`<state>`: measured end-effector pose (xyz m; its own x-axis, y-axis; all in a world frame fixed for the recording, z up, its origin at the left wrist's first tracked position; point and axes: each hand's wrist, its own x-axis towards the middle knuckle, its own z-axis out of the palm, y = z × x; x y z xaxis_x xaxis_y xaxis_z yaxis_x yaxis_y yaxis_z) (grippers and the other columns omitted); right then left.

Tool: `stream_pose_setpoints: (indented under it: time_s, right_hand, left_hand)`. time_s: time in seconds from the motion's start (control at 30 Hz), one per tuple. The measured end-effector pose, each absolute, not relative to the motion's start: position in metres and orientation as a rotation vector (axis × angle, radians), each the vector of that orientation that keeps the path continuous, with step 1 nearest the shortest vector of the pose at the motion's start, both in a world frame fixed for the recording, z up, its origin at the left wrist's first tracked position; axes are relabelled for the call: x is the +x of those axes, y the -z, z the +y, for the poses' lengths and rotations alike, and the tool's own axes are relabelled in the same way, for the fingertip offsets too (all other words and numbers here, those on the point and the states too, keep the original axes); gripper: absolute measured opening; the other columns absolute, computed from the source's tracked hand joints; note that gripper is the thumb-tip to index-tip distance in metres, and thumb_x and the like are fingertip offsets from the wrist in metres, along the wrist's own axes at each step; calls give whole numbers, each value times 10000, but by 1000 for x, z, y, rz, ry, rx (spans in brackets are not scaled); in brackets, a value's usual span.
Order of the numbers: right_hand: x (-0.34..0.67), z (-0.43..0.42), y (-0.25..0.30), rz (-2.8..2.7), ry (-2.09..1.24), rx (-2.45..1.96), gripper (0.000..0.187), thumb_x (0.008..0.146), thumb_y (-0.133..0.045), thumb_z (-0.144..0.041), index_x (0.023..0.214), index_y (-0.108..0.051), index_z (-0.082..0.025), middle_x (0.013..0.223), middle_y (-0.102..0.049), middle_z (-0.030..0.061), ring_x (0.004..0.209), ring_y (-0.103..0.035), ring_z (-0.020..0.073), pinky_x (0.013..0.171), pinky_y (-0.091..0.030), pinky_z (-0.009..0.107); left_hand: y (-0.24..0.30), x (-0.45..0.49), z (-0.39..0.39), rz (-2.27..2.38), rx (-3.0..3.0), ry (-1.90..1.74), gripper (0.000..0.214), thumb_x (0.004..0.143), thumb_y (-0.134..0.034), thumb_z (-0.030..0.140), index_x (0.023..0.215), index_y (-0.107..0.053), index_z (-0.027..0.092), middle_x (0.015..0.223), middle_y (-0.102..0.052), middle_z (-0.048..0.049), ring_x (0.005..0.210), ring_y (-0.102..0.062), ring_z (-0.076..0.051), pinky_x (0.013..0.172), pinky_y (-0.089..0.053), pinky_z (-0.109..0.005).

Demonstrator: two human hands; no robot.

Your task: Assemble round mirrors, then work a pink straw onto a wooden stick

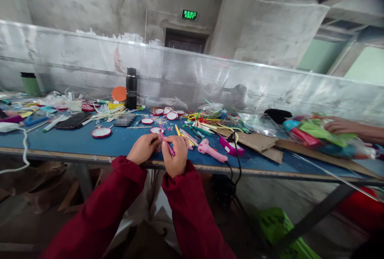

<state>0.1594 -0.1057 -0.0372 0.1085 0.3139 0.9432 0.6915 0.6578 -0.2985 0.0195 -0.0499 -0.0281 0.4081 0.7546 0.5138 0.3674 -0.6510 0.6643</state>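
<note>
At the table's front edge, my right hand (176, 154) is closed round a slim purple stick (168, 144), held at a slant with its upper end pointing up and left. My left hand (143, 148) is beside it, fingers pinched together close to the stick's upper part; what they pinch, if anything, is too small to make out. Just beyond my hands lies a round white disc with a red rim (157, 130). To the right of my right hand are several pale and yellow sticks (187, 137) and a pink glue gun (212, 152) with a black cord.
A purple box (231, 146) and cardboard pieces (258, 141) lie further right. Another person's hand (342, 125) touches colourful bundles (318, 131). A black bottle (131, 88) stands at the back, with a dark phone (73, 120) to the left. A perforated metal screen (192, 75) borders the blue table (129, 141).
</note>
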Motion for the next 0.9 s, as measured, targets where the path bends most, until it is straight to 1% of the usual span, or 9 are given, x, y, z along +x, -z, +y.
stream_pose_setpoints:
  time_s: [0.2,0.33,0.4,0.53,0.63,0.7,0.77,0.9]
  right_hand:
    - [159,-105,39,-1423,362,-859,69,898,-556,-231,899,-620,-204,866,-702,29,857,-633,190,935,-417,408]
    - [163,-109,48,-1248,390,-855,108,925,-550,-230,987,-637,-208,883,-692,40,862,-626,187,901,-448,394]
    - [166,-113,54,-1254,422,-860,130,932,-538,-201,1009,-642,-214,884,-694,35,862,-628,183,905,-445,397]
    - [173,-118,63,-1308,499,-899,152,913,-556,-180,1036,-641,-209,915,-684,49,884,-622,196,911,-443,425]
    - [174,-117,68,-1366,548,-891,189,919,-536,-159,1071,-639,-204,890,-660,57,882,-605,200,905,-463,427]
    - [172,-115,72,-1407,617,-890,207,926,-521,-153,1081,-647,-203,865,-637,62,881,-594,204,875,-480,405]
    - [171,-112,76,-1453,696,-919,213,931,-510,-161,1074,-662,-202,838,-619,66,871,-589,211,830,-487,379]
    - [171,-109,82,-1518,791,-1013,221,936,-508,-191,1071,-683,-197,813,-624,69,797,-582,206,737,-462,335]
  left_hand:
    - [27,20,-52,946,2185,-1168,299,916,-495,392,704,-551,189,650,-633,5,604,-565,-137,604,-413,-243]
    - [26,21,-55,895,2100,-1166,300,897,-519,403,692,-568,189,642,-661,-3,589,-598,-143,617,-458,-250]
    - [27,22,-53,871,2044,-1167,302,882,-541,434,719,-594,186,646,-669,-7,582,-606,-147,607,-472,-253]
    - [31,23,-48,862,1918,-1170,269,824,-627,452,864,-631,185,661,-685,5,567,-613,-151,575,-476,-253]
    - [31,21,-48,849,1926,-1185,269,831,-625,446,815,-641,178,672,-687,2,593,-607,-142,595,-466,-243]
    - [30,19,-49,835,1962,-1195,286,846,-610,448,771,-644,174,655,-676,4,602,-596,-136,611,-455,-238]
    - [28,18,-50,812,1967,-1194,294,849,-607,455,769,-644,174,651,-671,9,600,-589,-133,618,-452,-237]
    - [27,16,-50,789,1992,-1183,294,855,-598,448,757,-633,173,662,-670,8,603,-585,-130,623,-450,-237]
